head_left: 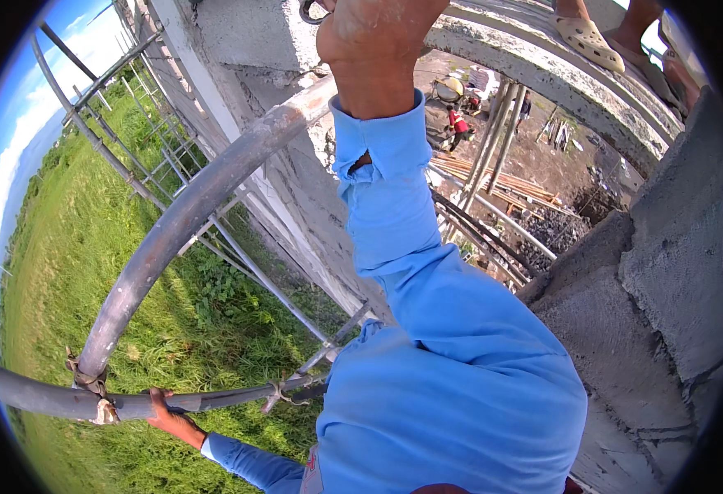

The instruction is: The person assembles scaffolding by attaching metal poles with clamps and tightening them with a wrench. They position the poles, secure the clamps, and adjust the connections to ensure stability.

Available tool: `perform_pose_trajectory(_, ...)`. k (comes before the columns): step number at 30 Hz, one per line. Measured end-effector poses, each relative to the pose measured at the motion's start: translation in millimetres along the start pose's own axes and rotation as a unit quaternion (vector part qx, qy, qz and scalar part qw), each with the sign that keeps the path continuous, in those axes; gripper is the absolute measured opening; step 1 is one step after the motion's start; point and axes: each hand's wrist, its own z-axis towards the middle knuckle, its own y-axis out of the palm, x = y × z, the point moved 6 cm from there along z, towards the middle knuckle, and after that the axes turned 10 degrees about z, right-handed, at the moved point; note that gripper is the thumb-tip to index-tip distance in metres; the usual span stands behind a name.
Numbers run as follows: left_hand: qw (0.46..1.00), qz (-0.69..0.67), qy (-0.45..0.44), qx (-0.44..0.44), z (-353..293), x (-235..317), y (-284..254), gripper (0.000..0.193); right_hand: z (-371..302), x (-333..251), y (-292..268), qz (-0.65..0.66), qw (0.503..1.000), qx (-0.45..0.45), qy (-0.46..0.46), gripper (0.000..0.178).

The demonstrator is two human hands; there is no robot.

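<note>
My left hand (pixel 170 418) is wrapped round a grey scaffold pole (pixel 230 400) at the lower left. A second thick pole (pixel 188 202) slants up from it to the concrete and is tied on with a cord lashing (pixel 88 379). My right arm, in a blue sleeve (pixel 394 206), reaches up to the top edge. There my right hand (pixel 382 31) looks closed, but its fingers are mostly cut off by the frame. A dark metal ring-shaped piece (pixel 313 11) shows beside it; I cannot tell whether the hand holds it.
At right is a rough grey concrete wall (pixel 666 272). Another person's foot in a pale clog (pixel 589 41) stands on the ledge (pixel 542 78). Far below, a person in red (pixel 458 125) is near timber planks (pixel 501 181). Grass (pixel 114 296) lies far below, left, beyond more scaffolding (pixel 102 82).
</note>
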Motion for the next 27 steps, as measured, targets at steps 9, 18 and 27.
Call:
perform_pose_trajectory(9, 0.998, 0.026, -0.053, 0.029, 2.7, -12.5, -5.5, 0.033, 102.1, -23.6, 10.5, 0.141, 0.985, 0.067, -0.079, 0.040)
perform_pose_trajectory(18, 0.999, -0.031, -0.026, 0.028, 0.0, -8.0, -7.1, 0.032, 141.6, -64.7, 2.7, 0.095, 0.983, 0.087, -0.134, 0.056)
perform_pose_trajectory(27, 0.996, -0.065, -0.050, 0.027, -0.3, -19.9, -7.4, 0.035, 125.9, -56.6, 28.3, 0.179, 0.976, -0.119, 0.037, 0.099)
